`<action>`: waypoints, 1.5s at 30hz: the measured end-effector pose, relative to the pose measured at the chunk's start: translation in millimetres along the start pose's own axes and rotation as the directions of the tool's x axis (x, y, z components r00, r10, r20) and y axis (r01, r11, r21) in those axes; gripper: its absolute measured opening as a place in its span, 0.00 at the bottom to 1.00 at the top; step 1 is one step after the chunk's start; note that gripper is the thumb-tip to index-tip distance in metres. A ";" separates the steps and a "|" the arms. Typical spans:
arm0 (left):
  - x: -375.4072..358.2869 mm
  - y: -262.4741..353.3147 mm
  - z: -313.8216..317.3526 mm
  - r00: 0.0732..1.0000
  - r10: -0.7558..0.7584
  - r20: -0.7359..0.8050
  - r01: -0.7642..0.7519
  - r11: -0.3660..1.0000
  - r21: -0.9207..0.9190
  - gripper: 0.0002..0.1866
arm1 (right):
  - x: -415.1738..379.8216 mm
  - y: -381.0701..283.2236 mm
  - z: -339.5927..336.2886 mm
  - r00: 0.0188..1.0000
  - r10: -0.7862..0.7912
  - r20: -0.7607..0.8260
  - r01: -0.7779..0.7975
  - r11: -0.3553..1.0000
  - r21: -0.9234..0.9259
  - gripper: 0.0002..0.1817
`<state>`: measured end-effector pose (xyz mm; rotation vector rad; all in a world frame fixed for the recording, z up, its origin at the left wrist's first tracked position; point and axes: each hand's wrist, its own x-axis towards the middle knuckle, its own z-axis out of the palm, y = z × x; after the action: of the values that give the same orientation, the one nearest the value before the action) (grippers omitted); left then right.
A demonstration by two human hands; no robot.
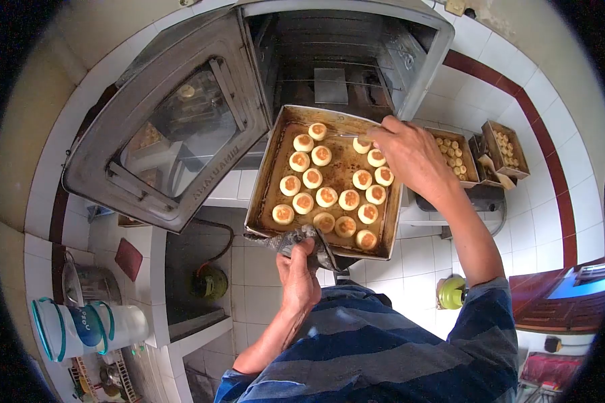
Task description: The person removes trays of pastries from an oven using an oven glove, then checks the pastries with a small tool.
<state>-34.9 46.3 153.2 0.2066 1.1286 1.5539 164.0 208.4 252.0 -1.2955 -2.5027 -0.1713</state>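
Note:
A square baking tray (343,154) with several round pale pastries (327,197), browned on top, is tilted in front of the open oven (329,54). My left hand (300,279) grips the tray's near edge through a dark cloth (296,243). Over the tray's far right corner, my right hand (410,151) is closed on a thin metal utensil (343,136). The utensil's tip points left, between pastries near the tray's far side. What kind of utensil it is cannot be made out.
The oven door (168,127) hangs open at the left. Boxes of small pastries (454,158) stand on the right. A white bucket (91,329) is at the lower left; green gas cylinders (210,282) are on the floor.

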 end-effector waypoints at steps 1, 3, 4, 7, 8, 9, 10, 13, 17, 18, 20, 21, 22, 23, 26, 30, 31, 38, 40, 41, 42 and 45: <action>0.0 -0.4 0.3 1.000 0.001 -0.003 -0.001 1.000 -0.002 0.20 | 1.4 -0.7 0.6 1.000 -0.004 -0.015 0.005 1.000 0.014 0.14; -0.3 -1.5 1.0 1.000 0.001 -0.012 -0.001 1.000 -0.018 0.18 | 3.5 -4.5 -3.3 1.000 -0.002 -0.025 0.003 1.000 0.025 0.14; -0.5 -1.1 1.4 1.000 0.003 -0.015 -0.004 1.000 -0.021 0.18 | 4.1 -6.5 -5.4 0.999 0.005 -0.035 -0.004 0.999 0.034 0.14; -0.1 -0.5 1.2 0.999 0.018 0.027 -0.017 1.000 -0.025 0.17 | 5.5 -11.0 -5.3 0.997 -0.051 -0.063 0.052 0.999 0.007 0.14; 0.6 -1.9 -0.1 1.000 0.013 0.026 -0.013 1.000 -0.016 0.17 | 5.1 -12.1 -5.3 0.997 -0.054 -0.063 0.055 0.998 0.009 0.14; 0.8 -3.0 -1.1 1.000 0.009 0.024 -0.008 1.000 -0.007 0.17 | 4.3 -13.4 -5.1 0.993 -0.081 -0.091 0.083 0.996 0.020 0.15; 1.1 -3.2 -1.1 1.000 0.011 0.021 -0.010 1.000 -0.009 0.17 | 4.1 -14.3 -4.9 0.987 -0.108 -0.119 0.112 0.993 0.031 0.16; 0.8 -3.2 0.2 0.997 0.030 0.064 -0.029 0.999 -0.025 0.17 | 2.5 -13.8 -5.8 0.986 -0.123 -0.109 0.127 0.991 0.032 0.17; -4.2 2.1 7.0 1.000 0.013 0.026 -0.013 1.000 -0.024 0.17 | -3.9 -10.2 -12.1 0.988 -0.133 -0.075 0.134 0.991 0.018 0.18; -4.3 2.5 8.1 1.000 0.011 0.007 -0.011 1.000 -0.028 0.18 | -6.1 -9.2 -13.5 0.994 -0.104 -0.041 0.104 0.994 0.015 0.18; 1.1 -1.2 0.9 0.999 0.005 0.036 -0.004 1.000 -0.025 0.18 | -7.1 -9.3 -18.2 0.997 -0.076 -0.010 0.076 0.997 0.010 0.18; 2.9 -2.4 -1.3 0.998 -0.004 0.066 0.005 1.000 -0.020 0.18 | -6.2 -9.4 -21.5 0.998 -0.053 0.017 0.052 0.998 0.031 0.18; 2.4 -2.5 -1.4 0.998 -0.004 0.068 0.006 1.000 -0.020 0.18 | -5.2 -9.3 -23.4 0.999 -0.029 0.043 0.027 0.998 0.051 0.18; 2.1 -2.0 -1.0 0.998 -0.005 0.070 0.006 1.000 -0.013 0.19 | -1.7 -9.6 -22.9 0.999 -0.027 0.041 0.025 0.998 0.050 0.18; 3.4 -1.1 0.2 0.996 0.002 0.085 -0.001 1.000 -0.019 0.19 | 19.0 -13.9 -12.8 0.996 -0.076 -0.044 0.080 0.994 0.079 0.18; 3.2 4.3 -2.3 0.995 -0.081 0.050 0.080 0.997 0.019 0.20 | 45.9 -18.0 13.2 0.957 -0.239 -0.162 0.246 0.969 0.023 0.16; 3.2 3.8 -2.0 0.996 -0.080 0.050 0.079 0.997 0.018 0.20 | 48.4 -18.4 15.7 0.950 -0.269 -0.157 0.273 0.962 0.007 0.15; -0.4 -2.8 -0.9 0.998 0.000 0.055 0.001 1.000 -0.031 0.21 | 23.0 -14.5 -3.8 0.967 -0.239 -0.092 0.242 0.970 0.021 0.12; -1.0 -4.3 0.2 0.998 0.005 0.064 -0.003 0.999 -0.032 0.21 | 14.3 -13.2 -8.1 0.983 -0.173 -0.060 0.176 0.983 0.044 0.11; -1.9 -5.1 1.0 0.999 0.013 0.040 -0.012 0.999 -0.033 0.21 | 11.6 -13.4 -12.3 0.983 -0.173 -0.063 0.175 0.984 0.043 0.11; -2.4 -5.8 1.2 1.000 0.022 0.016 -0.022 0.999 -0.034 0.21 | 9.4 -13.9 -17.0 0.990 -0.133 -0.037 0.134 0.990 0.051 0.11; 0.2 -5.8 -2.7 0.995 0.015 0.094 -0.011 0.999 -0.041 0.21 | 11.0 -9.6 -22.0 0.998 -0.054 -0.030 0.054 0.999 -0.001 0.12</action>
<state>-32.9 44.5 147.4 0.2574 1.0229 1.5610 155.2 205.9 276.7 -1.2165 -2.5135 -0.2019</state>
